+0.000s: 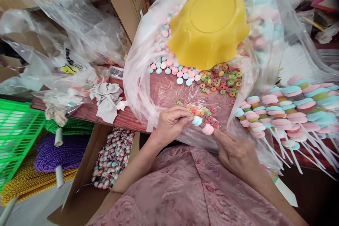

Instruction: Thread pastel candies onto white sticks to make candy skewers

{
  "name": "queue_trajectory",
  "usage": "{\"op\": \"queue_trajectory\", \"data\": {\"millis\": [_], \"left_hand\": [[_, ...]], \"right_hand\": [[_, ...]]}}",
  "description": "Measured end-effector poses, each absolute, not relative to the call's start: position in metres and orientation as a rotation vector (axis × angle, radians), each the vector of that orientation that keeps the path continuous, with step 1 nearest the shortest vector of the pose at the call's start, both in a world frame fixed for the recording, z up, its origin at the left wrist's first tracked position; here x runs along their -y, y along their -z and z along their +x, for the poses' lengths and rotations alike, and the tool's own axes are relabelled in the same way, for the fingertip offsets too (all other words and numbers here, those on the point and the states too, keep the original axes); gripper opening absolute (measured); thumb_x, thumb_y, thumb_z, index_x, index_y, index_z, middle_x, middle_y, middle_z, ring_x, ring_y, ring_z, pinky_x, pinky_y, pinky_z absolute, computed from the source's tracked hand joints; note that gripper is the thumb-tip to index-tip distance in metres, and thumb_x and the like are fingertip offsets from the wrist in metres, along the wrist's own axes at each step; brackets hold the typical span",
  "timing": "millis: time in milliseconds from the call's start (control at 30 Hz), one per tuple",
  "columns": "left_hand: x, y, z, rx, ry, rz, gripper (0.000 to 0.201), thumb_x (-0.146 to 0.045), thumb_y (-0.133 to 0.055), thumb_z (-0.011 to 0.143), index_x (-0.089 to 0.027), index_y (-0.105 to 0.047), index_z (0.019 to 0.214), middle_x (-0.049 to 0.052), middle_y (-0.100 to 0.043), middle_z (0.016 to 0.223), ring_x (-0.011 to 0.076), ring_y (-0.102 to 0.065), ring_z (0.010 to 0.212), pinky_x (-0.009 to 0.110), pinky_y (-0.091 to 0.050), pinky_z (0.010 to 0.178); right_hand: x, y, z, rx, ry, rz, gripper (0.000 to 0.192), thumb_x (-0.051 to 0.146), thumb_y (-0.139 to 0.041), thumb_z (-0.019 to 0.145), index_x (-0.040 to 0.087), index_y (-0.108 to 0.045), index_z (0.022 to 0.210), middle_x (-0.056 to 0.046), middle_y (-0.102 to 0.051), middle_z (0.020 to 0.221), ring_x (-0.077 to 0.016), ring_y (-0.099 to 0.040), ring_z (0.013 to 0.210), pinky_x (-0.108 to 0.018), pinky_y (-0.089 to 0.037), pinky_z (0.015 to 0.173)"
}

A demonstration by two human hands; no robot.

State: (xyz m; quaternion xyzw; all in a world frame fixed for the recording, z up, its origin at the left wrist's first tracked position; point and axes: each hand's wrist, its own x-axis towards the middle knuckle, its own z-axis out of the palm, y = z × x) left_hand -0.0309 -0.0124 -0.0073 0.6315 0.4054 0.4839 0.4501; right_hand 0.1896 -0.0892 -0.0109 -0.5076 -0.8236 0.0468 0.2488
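Note:
In front of my lap, a short strand of pastel discs (208, 129) is held between my two hands, with blue discs on the left, pink ones on the right and a small ring between. My left hand (171, 123) is closed in a pinch at the strand's blue end. At the pink end, the fingers of my right hand (235, 150) are pressed together; whatever they grip is mostly hidden. Just beyond lie small coloured rings (197, 110) on clear plastic. Further back are loose pink and blue discs (180, 74) and more rings (222, 79).
An upturned yellow scalloped bowl (209, 24) sits over the plastic bag (137, 67). Finished-looking strands on white sticks (286, 109) are piled at right. To the left are a crumpled grey cloth (106, 95), a cardboard box (82, 169) of strands and a green basket (18, 137).

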Motion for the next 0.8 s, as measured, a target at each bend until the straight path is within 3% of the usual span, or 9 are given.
{"op": "queue_trajectory", "data": {"millis": [200, 333, 500, 633, 800], "left_hand": [[0.012, -0.004, -0.038, -0.826, -1.055, 1.138, 0.013, -0.029, -0.082, 0.075, -0.022, -0.081, 0.086, 0.007, -0.075, 0.096, 0.0177, -0.07, 0.083, 0.026, -0.058, 0.065], [0.012, -0.001, -0.033, -0.845, -1.103, 0.878, 0.032, -0.028, -0.09, 0.063, -0.022, -0.08, 0.093, 0.002, -0.075, 0.085, 0.0118, -0.067, 0.069, 0.022, -0.057, 0.06], [0.013, -0.003, -0.026, -0.885, -1.093, 0.843, 0.023, -0.022, -0.09, 0.059, -0.018, -0.079, 0.079, 0.002, -0.076, 0.081, 0.0102, -0.066, 0.067, 0.019, -0.055, 0.06], [0.018, -0.002, -0.018, -0.844, -1.063, 0.791, 0.04, -0.024, -0.091, 0.058, -0.021, -0.079, 0.095, 0.0, -0.076, 0.079, 0.0091, -0.065, 0.062, 0.019, -0.053, 0.059], [0.03, 0.007, -0.008, -0.828, -1.041, 0.738, 0.06, -0.026, -0.092, 0.057, -0.021, -0.073, 0.114, 0.0, -0.076, 0.08, 0.0084, -0.062, 0.059, 0.019, -0.05, 0.057]], "right_hand": [[0.079, 0.015, 0.199, 2.151, -0.34, -1.354, 0.036, 0.012, -0.044, 0.095, 0.022, -0.068, 0.119, -0.006, -0.075, 0.094, -0.0188, -0.07, 0.072, -0.029, -0.052, 0.06], [0.077, 0.017, 0.203, 2.19, -0.302, -1.36, 0.04, 0.012, -0.043, 0.094, 0.024, -0.067, 0.125, -0.006, -0.075, 0.091, -0.0193, -0.07, 0.069, -0.03, -0.054, 0.059], [0.08, 0.01, 0.206, 2.235, -0.211, -1.247, 0.05, 0.006, -0.045, 0.087, 0.023, -0.062, 0.131, -0.006, -0.075, 0.083, -0.022, -0.072, 0.071, -0.031, -0.057, 0.062], [0.081, -0.001, 0.2, 2.173, -0.289, -1.173, 0.048, 0.004, -0.047, 0.09, 0.024, -0.058, 0.133, -0.002, -0.074, 0.079, -0.0171, -0.07, 0.063, -0.026, -0.052, 0.056], [0.082, -0.006, 0.188, 2.107, -0.351, -1.16, 0.036, 0.003, -0.046, 0.091, 0.022, -0.064, 0.116, 0.001, -0.069, 0.072, -0.0112, -0.06, 0.049, -0.022, -0.043, 0.047]]}}
